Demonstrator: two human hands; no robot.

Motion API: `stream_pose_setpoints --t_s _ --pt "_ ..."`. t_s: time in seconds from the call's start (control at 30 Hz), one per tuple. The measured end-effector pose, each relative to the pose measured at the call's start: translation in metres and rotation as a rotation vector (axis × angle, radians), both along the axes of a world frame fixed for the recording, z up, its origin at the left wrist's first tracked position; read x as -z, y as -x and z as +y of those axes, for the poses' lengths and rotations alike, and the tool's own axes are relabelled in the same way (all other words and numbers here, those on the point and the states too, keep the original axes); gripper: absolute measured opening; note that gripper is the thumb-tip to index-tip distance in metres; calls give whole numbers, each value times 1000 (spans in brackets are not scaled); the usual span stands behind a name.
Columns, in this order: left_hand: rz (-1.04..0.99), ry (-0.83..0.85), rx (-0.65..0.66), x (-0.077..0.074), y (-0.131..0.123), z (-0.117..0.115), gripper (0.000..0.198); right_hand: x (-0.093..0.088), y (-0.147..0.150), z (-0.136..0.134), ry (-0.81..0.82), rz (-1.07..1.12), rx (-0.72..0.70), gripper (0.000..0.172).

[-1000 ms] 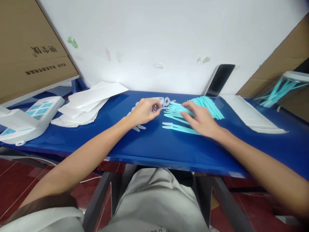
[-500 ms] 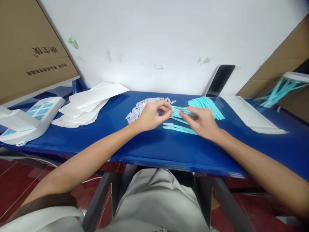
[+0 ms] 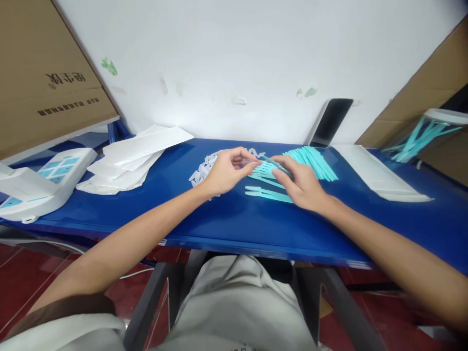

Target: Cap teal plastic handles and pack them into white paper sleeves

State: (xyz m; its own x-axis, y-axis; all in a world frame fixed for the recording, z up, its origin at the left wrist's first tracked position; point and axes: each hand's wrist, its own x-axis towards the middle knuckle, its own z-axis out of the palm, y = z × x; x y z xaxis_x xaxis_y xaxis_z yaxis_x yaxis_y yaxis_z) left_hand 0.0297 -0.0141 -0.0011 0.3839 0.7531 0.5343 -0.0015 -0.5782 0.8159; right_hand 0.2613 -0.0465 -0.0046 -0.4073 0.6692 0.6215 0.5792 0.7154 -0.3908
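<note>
My left hand (image 3: 227, 170) pinches a small translucent white piece (image 3: 251, 157) between thumb and fingers. Opposite it, my right hand (image 3: 305, 184) grips a thin teal stick (image 3: 277, 164), its tip near the left fingertips. Whether stick and piece touch is hard to make out. Behind and beside my left hand lies a heap of similar translucent pieces (image 3: 200, 173). Below both hands are several flat teal strips (image 3: 268, 193) with split-looking ends, partly hidden by my right hand. A fanned pile of teal sticks (image 3: 314, 162) lies just beyond the right hand.
White bags (image 3: 137, 153) are stacked left on the blue table (image 3: 219, 219), near a white-and-blue device (image 3: 62, 170). A phone (image 3: 332, 122) leans on the wall. Rightward lie a white pouch (image 3: 389, 175) and a clear container (image 3: 444, 114) of teal sticks. Cardboard (image 3: 47, 63) stands at left.
My hands were together around the stick and translucent piece; now their fingertips are slightly farther apart, and the left fingers have shifted. The view has moved a little.
</note>
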Motion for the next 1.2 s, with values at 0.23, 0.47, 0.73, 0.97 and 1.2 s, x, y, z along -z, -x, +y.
stream_pose_setpoints --t_s 0.23,0.47,0.73,0.97,1.2 --pt "166 -151 -126 5 10 13 37 -6 -7 5 94 -159 86 36" --pt "345 -445 -185 8 12 8 35 -6 -8 8 196 -282 88 50" --pt "572 -642 -240 6 20 7 38 -6 -9 6 222 -301 107 50" --pt "678 -776 -243 8 16 10 37 -5 -5 3 124 -222 51 35" --pt "780 -859 -177 8 8 6 44 -7 -2 3 72 -229 -10 35"
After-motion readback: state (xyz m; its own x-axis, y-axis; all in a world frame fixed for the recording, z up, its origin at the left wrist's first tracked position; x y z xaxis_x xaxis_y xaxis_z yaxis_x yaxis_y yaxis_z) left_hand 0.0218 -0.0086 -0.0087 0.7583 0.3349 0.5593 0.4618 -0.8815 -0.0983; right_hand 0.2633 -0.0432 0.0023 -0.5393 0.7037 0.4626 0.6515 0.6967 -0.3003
